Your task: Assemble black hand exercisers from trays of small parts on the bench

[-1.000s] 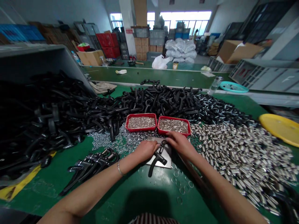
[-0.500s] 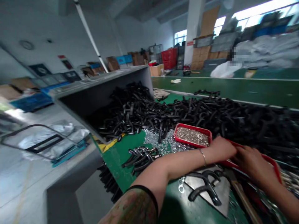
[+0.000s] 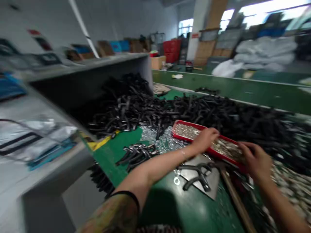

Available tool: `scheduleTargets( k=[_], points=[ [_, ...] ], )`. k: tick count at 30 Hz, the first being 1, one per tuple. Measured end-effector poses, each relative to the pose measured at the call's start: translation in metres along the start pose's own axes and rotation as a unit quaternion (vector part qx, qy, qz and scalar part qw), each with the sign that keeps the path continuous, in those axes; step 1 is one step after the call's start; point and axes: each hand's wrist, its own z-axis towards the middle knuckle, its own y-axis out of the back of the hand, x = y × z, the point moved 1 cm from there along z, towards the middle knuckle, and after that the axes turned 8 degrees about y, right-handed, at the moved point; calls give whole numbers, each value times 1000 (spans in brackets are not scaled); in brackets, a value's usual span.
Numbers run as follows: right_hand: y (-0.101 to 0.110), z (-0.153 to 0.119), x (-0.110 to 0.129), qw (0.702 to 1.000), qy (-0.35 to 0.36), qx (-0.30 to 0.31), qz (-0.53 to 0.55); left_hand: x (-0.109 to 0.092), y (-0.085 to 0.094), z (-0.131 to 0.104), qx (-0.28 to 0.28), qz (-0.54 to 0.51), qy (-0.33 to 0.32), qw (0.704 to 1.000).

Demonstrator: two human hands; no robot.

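Observation:
My left hand reaches across the middle of a pair of red trays filled with small metal pieces. Its fingers are drawn together near the far rim, and what they hold is hidden. Curled round the right end of the right-hand tray is my right hand, slightly blurred. In front of the trays, a black forked part lies on a flat metal plate. Some flat metal rings lie left of the plate. A wooden-handled hammer rests to its right.
A large heap of black parts spreads behind the trays and out of a tipped grey bin. Loose shiny metal pieces and a group of black parts lie left. Pale small pieces are piled right.
My hands, close together over the trays before, are now apart: the left is at the middle, the right at the right end. The contents of the right-hand tray show more. The view has shifted.

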Motion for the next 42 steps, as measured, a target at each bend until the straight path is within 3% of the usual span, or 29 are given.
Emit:
scheduleTargets(
  k=[1, 3, 5, 7, 9, 11, 14, 18, 22, 28, 32, 35, 37, 39, 42],
  points=[
    [21, -16, 0, 997, -62, -36, 4, 14, 4, -7, -6, -21, 4, 1000],
    [42, -44, 12, 996, -73, 5, 57, 47, 1, -21, -31, -40, 33, 998],
    [39, -65, 31, 984, -94, 71, 132, 73, -7, -41, -23, -70, 55, 996],
    [24, -82, 48, 951, -168, 121, 231, 85, -11, -61, -14, -114, 99, 988],
    [7, -92, 59, 914, -237, 146, 296, 82, -12, -76, 7, -146, 128, 981],
    [-6, -95, 62, 900, -263, 164, 307, 72, -14, -82, 35, -148, 117, 981],
    [-16, -90, 60, 911, -241, 185, 280, 59, -21, -84, 61, -111, 60, 990],
    [-20, -84, 58, 929, -207, 198, 236, 61, -37, -91, 67, -56, 34, 996],
    [-20, -86, 58, 928, -217, 209, 219, 64, -46, -100, 78, -24, 49, 995],
    [-20, -87, 60, 930, -215, 238, 179, 57, -46, -102, 80, 0, 45, 996],
    [-21, -81, 73, 950, -121, 288, -8, 52, -45, -103, 83, 33, 38, 995],
    [-22, -75, 82, 933, -18, 332, -137, 51, -45, -106, 79, 71, 15, 994],
    [-20, -73, 82, 922, 14, 359, -148, 52, -45, -109, 73, 93, 3, 993],
    [-12, -74, 79, 927, 6, 353, -125, 54, -44, -112, 69, 108, -2, 992],
    [8, -82, 72, 943, -45, 286, -165, 57, -45, -112, 64, 139, -17, 988]
  ],
)
